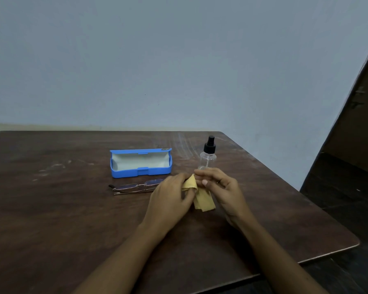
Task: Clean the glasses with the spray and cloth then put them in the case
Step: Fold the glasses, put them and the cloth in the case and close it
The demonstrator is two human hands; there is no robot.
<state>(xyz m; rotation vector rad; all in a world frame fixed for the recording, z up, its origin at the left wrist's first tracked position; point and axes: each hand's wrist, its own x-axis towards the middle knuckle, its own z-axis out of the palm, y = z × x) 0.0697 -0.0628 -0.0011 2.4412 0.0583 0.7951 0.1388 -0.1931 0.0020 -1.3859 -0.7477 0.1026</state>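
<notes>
Both grips pinch the yellow microfibre cloth at frame centre: left hand closed on its left edge, right hand holding its upper corner between thumb and fingertips. Folded glasses lie on the dark wooden counter just left of the left hand. The open blue case sits beyond the glasses; the clear spray bottle with black nozzle stands upright above the right hand.

Left grip and right grip apparently pinched closed.
</notes>
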